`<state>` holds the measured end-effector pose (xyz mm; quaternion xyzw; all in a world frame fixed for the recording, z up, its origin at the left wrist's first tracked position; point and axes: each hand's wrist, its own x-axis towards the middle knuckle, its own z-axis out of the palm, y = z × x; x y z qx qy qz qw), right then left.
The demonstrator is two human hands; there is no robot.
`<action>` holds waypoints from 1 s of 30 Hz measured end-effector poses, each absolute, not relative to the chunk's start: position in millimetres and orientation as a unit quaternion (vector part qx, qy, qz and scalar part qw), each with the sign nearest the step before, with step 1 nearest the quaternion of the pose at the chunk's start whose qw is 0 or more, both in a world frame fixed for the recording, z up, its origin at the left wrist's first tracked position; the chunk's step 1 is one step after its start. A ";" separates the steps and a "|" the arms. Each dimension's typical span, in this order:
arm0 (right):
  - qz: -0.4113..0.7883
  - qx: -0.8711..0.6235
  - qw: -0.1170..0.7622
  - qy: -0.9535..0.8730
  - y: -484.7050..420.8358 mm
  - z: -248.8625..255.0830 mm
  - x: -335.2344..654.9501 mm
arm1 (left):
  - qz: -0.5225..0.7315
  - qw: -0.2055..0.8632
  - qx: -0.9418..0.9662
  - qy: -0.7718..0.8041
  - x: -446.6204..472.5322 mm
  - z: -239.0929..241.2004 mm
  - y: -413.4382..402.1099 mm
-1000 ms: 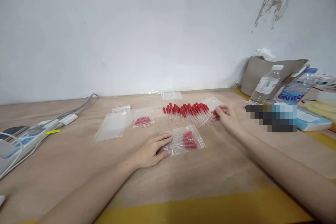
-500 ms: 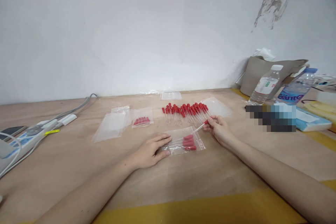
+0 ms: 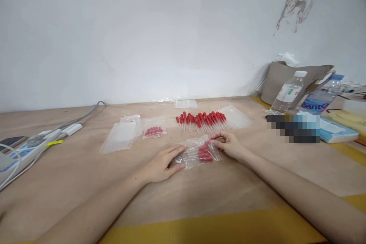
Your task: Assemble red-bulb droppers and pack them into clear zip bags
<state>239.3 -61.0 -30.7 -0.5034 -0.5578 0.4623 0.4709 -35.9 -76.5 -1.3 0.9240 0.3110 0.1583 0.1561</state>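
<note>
A clear zip bag (image 3: 189, 158) with several red-bulbed droppers (image 3: 205, 154) inside lies on the table in front of me. Its left end is under the fingers and thumb of my left hand (image 3: 162, 164), which are spread apart and rest on the plastic. At the bag's right end, my right hand (image 3: 229, 145) is closed in a pinch on the red bulb of another dropper (image 3: 211, 141). That dropper's thin tube points left into the bag. Beyond the bag lies a row of loose red-bulbed droppers (image 3: 201, 120).
Left of the row are a filled bag (image 3: 154, 130) and flat bags (image 3: 121, 137). More flat bags lie at the back (image 3: 185, 103) and behind the droppers (image 3: 238, 117). A power strip (image 3: 25, 156) sits far left; bottles (image 3: 288, 93) and a tissue pack (image 3: 339, 133) stand right.
My right hand has moved left and slightly down to the bag, carrying its dropper so that the tube is now inside. My left hand has stayed in place.
</note>
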 end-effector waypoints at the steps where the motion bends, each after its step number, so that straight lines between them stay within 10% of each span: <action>1: 0.456 -0.508 0.469 -0.561 -59.5 -31.6 237.4 | 0.160 0.155 0.924 0.309 -35.8 -1.5 -76.2; 30: 0.493 -0.535 0.357 -0.586 -68.6 -15.8 232.6 | 0.143 0.152 0.929 0.307 -36.3 -0.3 -76.0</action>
